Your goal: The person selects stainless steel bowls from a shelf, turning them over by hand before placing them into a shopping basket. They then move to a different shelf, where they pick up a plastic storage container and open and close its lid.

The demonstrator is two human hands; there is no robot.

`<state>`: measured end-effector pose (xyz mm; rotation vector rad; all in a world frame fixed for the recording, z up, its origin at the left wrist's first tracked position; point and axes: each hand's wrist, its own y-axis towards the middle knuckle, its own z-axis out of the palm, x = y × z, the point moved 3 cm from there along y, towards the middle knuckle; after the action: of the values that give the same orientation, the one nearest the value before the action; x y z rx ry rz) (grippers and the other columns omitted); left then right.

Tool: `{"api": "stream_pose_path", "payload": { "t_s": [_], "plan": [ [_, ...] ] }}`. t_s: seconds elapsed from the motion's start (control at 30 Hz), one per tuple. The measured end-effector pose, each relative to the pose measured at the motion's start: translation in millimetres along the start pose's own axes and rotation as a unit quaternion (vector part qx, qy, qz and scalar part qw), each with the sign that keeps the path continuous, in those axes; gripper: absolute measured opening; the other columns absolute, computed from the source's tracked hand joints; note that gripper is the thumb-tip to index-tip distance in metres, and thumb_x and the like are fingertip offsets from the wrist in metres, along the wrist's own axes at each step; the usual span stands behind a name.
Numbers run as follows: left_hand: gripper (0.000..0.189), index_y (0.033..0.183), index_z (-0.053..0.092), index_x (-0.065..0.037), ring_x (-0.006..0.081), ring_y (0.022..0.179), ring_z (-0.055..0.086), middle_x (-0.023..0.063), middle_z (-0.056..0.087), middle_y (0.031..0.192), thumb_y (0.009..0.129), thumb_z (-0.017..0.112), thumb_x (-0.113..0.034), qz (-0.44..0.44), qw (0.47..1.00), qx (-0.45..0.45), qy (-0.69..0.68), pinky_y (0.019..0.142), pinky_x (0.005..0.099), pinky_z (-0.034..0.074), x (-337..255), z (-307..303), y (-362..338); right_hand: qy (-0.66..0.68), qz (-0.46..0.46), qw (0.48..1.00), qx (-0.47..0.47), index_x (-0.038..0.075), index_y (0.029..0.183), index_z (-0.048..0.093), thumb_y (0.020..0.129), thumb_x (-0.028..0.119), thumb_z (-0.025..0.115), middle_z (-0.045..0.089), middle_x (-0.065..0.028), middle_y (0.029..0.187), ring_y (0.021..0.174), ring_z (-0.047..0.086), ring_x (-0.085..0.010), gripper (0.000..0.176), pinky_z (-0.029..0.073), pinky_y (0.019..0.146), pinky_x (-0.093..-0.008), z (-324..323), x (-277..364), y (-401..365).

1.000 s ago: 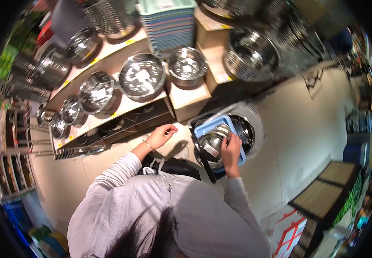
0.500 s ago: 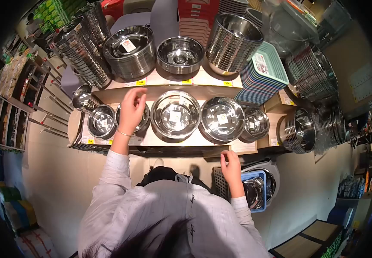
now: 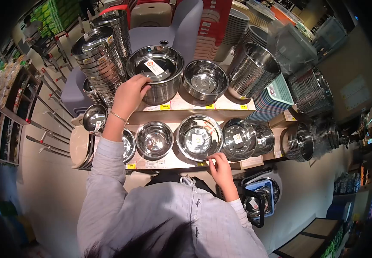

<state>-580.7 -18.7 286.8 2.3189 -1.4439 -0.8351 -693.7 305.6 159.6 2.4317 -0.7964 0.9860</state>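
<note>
My left hand (image 3: 130,96), with a bracelet at the wrist, reaches to a stack of large stainless steel basins (image 3: 160,92) on the upper shelf. Its fingertips are right at the side of the stack, below the rim, with thumb and fingers apart. A white card (image 3: 153,67) lies in the top basin. Lower down, my right hand (image 3: 222,174) is loosely bent with fingers apart, its fingertips right at the front rim of a wide shiny basin (image 3: 199,136). Smaller basins stand beside that one: one on the left (image 3: 154,140) and one on the right (image 3: 239,138).
Tall stacks of steel pots (image 3: 102,60) rise at the left of the upper shelf. A deep basin (image 3: 206,79) and stacked steel buckets (image 3: 254,71) stand farther right, beside plastic baskets (image 3: 279,91). A blue basket (image 3: 273,200) with steelware is low at my right.
My left hand has moved up from the lower-shelf basins to the large basin stack. My right hand has risen to the lower shelf's front edge. The view has shifted, too.
</note>
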Motion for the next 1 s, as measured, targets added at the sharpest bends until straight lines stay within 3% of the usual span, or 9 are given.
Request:
{"api": "stream_pose_path", "payload": {
  "t_s": [0.27,0.37,0.47,0.57,0.6,0.67,0.73,0.9,1.0],
  "plan": [
    [0.014,0.090,0.061,-0.005,0.0266,0.077,0.059,0.0081,0.061,0.087,0.077,0.057,-0.002,0.069,0.989,-0.108,-0.073,0.066,0.0334,0.049,-24.6,-27.1,-2.6,0.025,-0.006,1.000,-0.006,0.003,0.090,0.059,0.081,0.006,0.058,0.055,-0.0087,0.089,0.057,0.053,-0.0141,0.010,0.043,0.053,-0.0259,-18.2,2.9,1.3],
    [0.019,0.090,0.062,-0.006,0.0257,0.078,0.060,0.0073,0.061,0.088,0.073,0.058,0.001,0.101,0.985,-0.103,-0.090,0.066,0.0329,0.049,-49.3,-34.8,-23.8,0.143,0.021,0.988,-0.046,0.002,0.095,0.059,0.081,0.005,0.058,0.056,-0.0060,0.092,0.061,0.052,-0.0106,0.014,0.045,0.057,-0.0227,-31.2,11.5,6.4],
    [0.023,0.091,0.063,-0.007,0.0225,0.079,0.060,0.0047,0.061,0.089,0.069,0.059,0.001,0.152,0.980,-0.077,-0.105,0.064,0.0312,0.049,-72.1,-28.1,-51.0,0.370,0.057,0.927,-0.010,0.001,0.121,0.040,0.092,0.022,0.046,0.052,-0.0145,0.114,0.071,0.057,-0.0145,0.036,0.047,0.065,-0.0248,-39.2,10.3,12.7],
    [0.023,0.091,0.063,-0.007,0.0211,0.079,0.061,0.0041,0.062,0.090,0.069,0.056,-0.002,0.213,0.967,-0.047,-0.131,0.063,0.0311,0.048,-91.5,-15.6,-76.7,0.482,0.090,0.871,0.023,0.006,0.134,0.022,0.093,0.047,0.030,0.044,-0.0193,0.124,0.070,0.058,-0.0205,0.058,0.048,0.063,-0.0291,-50.6,25.8,20.0],
    [0.023,0.091,0.063,-0.007,0.0210,0.078,0.061,0.0042,0.062,0.090,0.070,0.054,-0.003,0.224,0.963,-0.032,-0.144,0.064,0.0313,0.049,-97.0,-12.6,-84.0,0.520,0.100,0.847,0.036,0.007,0.135,0.022,0.093,0.044,0.032,0.045,-0.0187,0.122,0.068,0.058,-0.0195,0.057,0.048,0.060,-0.0286,-53.9,28.8,20.3],
    [0.024,0.092,0.063,-0.006,0.0222,0.079,0.061,0.0057,0.062,0.091,0.070,0.055,-0.005,0.244,0.954,-0.005,-0.175,0.067,0.0306,0.050,-95.0,5.6,-99.6,0.493,0.131,0.859,0.041,0.007,0.135,0.021,0.093,0.038,0.038,0.052,-0.0149,0.112,0.065,0.058,-0.0182,0.055,0.047,0.056,-0.0281,-55.5,35.4,19.4],
    [0.024,0.093,0.062,-0.007,0.0228,0.080,0.061,0.0063,0.062,0.093,0.070,0.055,-0.005,0.237,0.949,0.040,-0.206,0.067,0.0305,0.050,-97.8,13.1,-115.1,0.433,0.204,0.878,0.021,0.007,0.134,0.026,0.091,0.022,0.045,0.056,-0.0065,0.091,0.059,0.055,-0.0118,0.049,0.043,0.045,-0.0242,-47.1,35.8,16.2],
    [0.027,0.095,0.062,-0.007,0.0229,0.083,0.060,0.0056,0.061,0.097,0.068,0.058,-0.005,0.220,0.945,0.071,-0.231,0.071,0.0308,0.049,-93.4,17.2,-131.3,0.443,0.173,0.879,-0.044,0.003,0.131,0.026,0.091,0.017,0.047,0.053,-0.0078,0.092,0.060,0.055,-0.0108,0.048,0.043,0.039,-0.0218,-31.4,29.9,9.0],
    [0.030,0.096,0.062,-0.009,0.0233,0.091,0.057,0.0050,0.055,0.113,0.067,0.064,-0.005,0.125,0.956,0.098,-0.245,0.077,0.0328,0.048,-86.2,14.4,-128.4,0.438,0.180,0.878,-0.062,0.003,0.129,0.029,0.091,0.015,0.046,0.053,-0.0070,0.091,0.058,0.054,-0.0098,0.043,0.043,0.037,-0.0211,-23.0,28.3,5.8]
  ]
}}
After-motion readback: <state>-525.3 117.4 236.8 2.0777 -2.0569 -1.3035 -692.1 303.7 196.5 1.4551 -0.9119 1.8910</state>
